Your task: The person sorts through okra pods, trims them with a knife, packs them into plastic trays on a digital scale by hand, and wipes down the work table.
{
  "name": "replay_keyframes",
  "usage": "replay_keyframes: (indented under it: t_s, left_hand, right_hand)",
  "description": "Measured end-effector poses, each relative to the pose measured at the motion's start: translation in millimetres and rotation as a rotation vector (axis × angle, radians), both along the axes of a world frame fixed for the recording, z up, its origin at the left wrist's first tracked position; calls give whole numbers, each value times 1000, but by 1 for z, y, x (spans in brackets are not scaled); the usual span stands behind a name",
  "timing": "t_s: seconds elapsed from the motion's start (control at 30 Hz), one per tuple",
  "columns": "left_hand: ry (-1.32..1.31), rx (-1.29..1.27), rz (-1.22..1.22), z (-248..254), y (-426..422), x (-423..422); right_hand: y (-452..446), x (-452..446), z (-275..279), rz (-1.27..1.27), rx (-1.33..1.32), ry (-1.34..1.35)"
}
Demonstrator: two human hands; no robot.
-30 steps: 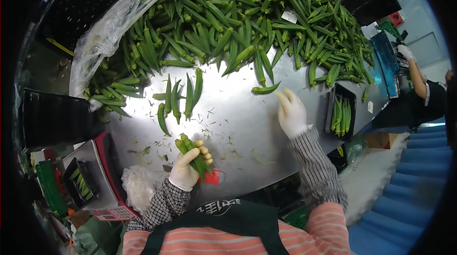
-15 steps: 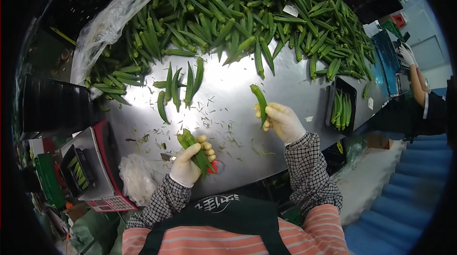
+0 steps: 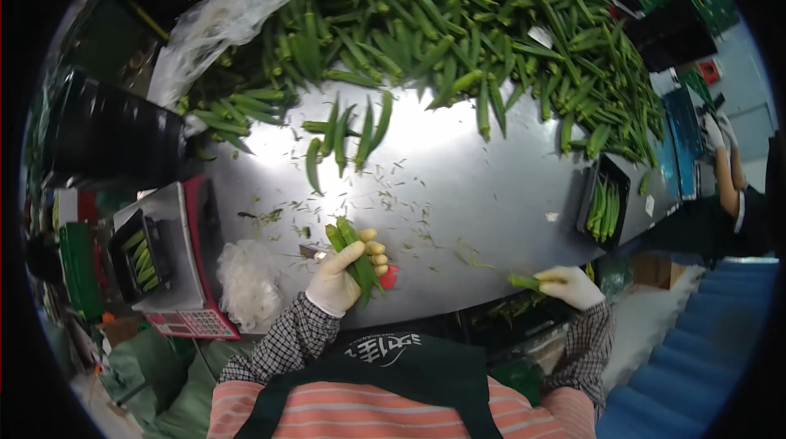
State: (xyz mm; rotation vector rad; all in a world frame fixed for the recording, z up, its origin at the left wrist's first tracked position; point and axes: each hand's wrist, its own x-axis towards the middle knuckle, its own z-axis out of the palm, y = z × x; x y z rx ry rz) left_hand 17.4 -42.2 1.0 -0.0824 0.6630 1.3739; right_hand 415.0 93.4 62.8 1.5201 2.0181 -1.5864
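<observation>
In a pale glove, my left hand [image 3: 334, 282] is closed around a few green okra pods [image 3: 345, 236], their stem ends pointing up and away from me. A red object [image 3: 390, 277] lies beside its fingers, partly hidden. My right hand [image 3: 573, 287], gloved too, pinches a single okra pod [image 3: 522, 282] by one end, out at the table's front edge. Below that pod is a dark crate [image 3: 536, 332] with okra in it, partly under the table edge. Several loose pods [image 3: 337, 136] lie on the metal table [image 3: 458, 201] beyond my left hand.
A big okra heap [image 3: 458, 21] covers the far side, with plastic sheeting [image 3: 221, 33] at its left. A black tray of okra [image 3: 604, 205] stands right. At left are a scale [image 3: 192, 324] bearing another tray, and a crumpled plastic bag [image 3: 250, 285]. A co-worker's gloved hands [image 3: 719, 132] show far right.
My right hand has swung right and toward me with its okra pod, from above the table to the front edge over the crate. My left hand keeps its pods. The view has shifted slightly.
</observation>
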Motion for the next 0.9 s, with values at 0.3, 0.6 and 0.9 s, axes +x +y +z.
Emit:
replay_keyframes:
  t_s: [0.3, 0.6, 0.9]
  left_hand:
    - [94, 20, 156, 4, -30, -17]
    - [111, -31, 382, 1, -63, -37]
    - [77, 48, 264, -4, -20, -36]
  right_hand:
    - [63, -224, -57, 149, 830, 308]
    - [131, -352, -92, -108, 634, -70]
    - [123, -352, -87, -3, 646, -97]
